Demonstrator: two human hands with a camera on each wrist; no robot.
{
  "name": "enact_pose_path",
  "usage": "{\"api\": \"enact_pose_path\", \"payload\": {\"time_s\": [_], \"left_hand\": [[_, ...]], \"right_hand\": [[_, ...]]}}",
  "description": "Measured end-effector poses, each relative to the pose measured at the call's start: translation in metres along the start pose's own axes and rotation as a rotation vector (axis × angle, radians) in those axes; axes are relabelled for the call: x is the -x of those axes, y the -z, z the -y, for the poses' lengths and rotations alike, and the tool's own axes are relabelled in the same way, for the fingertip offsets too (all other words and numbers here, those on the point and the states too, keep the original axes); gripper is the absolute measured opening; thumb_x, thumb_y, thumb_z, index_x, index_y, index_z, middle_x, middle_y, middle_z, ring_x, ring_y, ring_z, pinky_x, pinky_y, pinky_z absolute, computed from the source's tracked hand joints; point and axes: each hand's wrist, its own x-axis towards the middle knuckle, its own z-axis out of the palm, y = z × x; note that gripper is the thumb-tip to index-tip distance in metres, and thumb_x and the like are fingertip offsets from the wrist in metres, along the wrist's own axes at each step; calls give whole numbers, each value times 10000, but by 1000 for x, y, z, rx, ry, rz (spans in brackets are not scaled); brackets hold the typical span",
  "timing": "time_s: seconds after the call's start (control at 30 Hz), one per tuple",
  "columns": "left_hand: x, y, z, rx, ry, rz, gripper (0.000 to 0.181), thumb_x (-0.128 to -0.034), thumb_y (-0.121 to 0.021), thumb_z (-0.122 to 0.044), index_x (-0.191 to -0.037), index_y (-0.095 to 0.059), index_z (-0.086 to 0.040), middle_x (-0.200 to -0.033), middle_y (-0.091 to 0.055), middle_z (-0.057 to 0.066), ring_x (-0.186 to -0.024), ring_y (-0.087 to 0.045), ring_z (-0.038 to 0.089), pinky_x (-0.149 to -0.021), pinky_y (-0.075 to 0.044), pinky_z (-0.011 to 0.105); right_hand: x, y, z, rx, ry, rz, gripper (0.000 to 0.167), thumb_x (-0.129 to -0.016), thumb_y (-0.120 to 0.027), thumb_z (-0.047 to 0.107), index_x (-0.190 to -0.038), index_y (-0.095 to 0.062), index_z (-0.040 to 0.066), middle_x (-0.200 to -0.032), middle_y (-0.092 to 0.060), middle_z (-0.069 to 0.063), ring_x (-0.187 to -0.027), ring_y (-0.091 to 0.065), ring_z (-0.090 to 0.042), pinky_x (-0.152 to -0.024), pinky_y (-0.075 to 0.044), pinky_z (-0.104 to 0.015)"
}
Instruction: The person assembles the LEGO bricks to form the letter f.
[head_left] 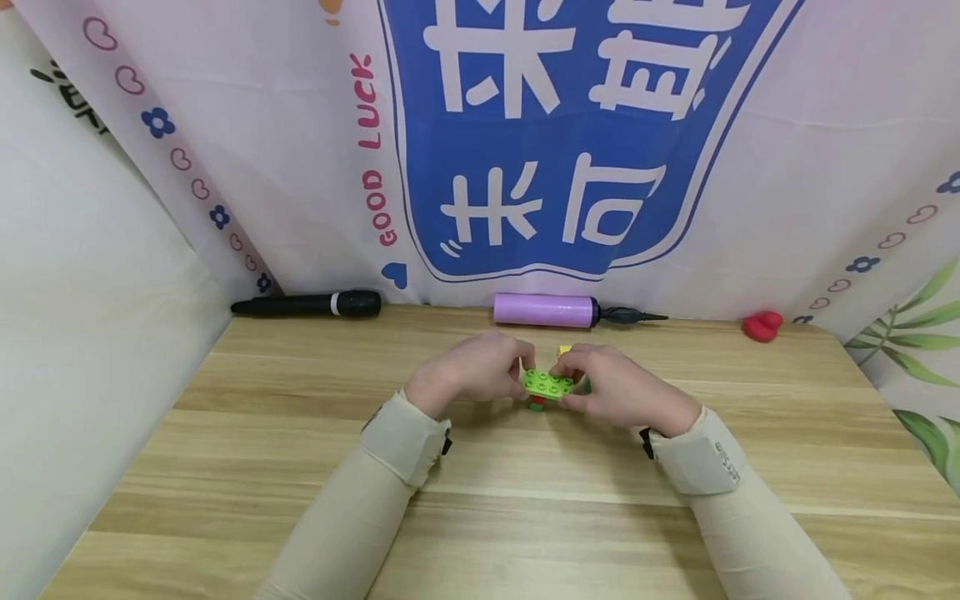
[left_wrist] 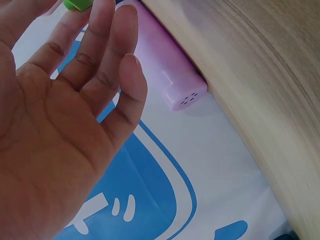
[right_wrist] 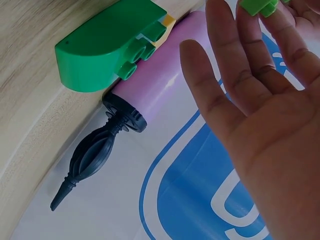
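A light green building brick (head_left: 548, 383) with two rows of studs is held between both hands, above the tabletop. My left hand (head_left: 480, 367) pinches its left end with thumb and fingertips. At its right end, the right hand (head_left: 618, 385) grips it the same way. Just below the brick show a small red brick (head_left: 537, 399) and a green piece (head_left: 536, 407); whether they are joined to it I cannot tell. Beside the right hand, a dark green brick with a rounded end (right_wrist: 100, 50) is seen in the right wrist view. A yellow brick (head_left: 565, 350) peeks out behind the fingers.
Along the back edge lie a purple hand pump (head_left: 543, 309) with a black nozzle, a black pen-shaped object (head_left: 306, 304) and a small red object (head_left: 762, 326). A printed cloth (head_left: 300, 167) hangs behind the wooden table (head_left: 262, 467).
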Motion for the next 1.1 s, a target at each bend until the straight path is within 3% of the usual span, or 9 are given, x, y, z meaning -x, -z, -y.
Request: {"api": "enact_pose_path", "payload": {"time_s": [0.9,1.0,1.1], "left_hand": [[0,-2,-2,13,48,-3,196,-914,-835,-208,-1067,-713,-192,-834,-662,-30,-766,-596,146,-727,-488,311],[-1,-2,-1,4,38,-8,185,-909,-837,-215,-1039,-708,-193,-811,-655,-31,-730,-589,137,-693,-484,300],[0,-2,0,-6,39,-8,179,-912,-830,-220,-1028,-696,-195,-801,-654,-36,-711,-585,130,-679,-480,295]], "right_hand": [[-1,0,-3,-25,-16,22,247,-933,-820,188,-1161,-773,105,-1001,-692,39,-901,-650,-140,-832,-554,-348],[0,5,-9,-22,-28,7,240,-985,-766,247,-1181,-772,109,-1019,-713,34,-919,-652,-142,-841,-561,-378],[4,10,-15,48,-96,-28,284,-1024,-713,294,-1223,-761,97,-1093,-747,-19,-995,-689,-203,-893,-576,-465]]}}
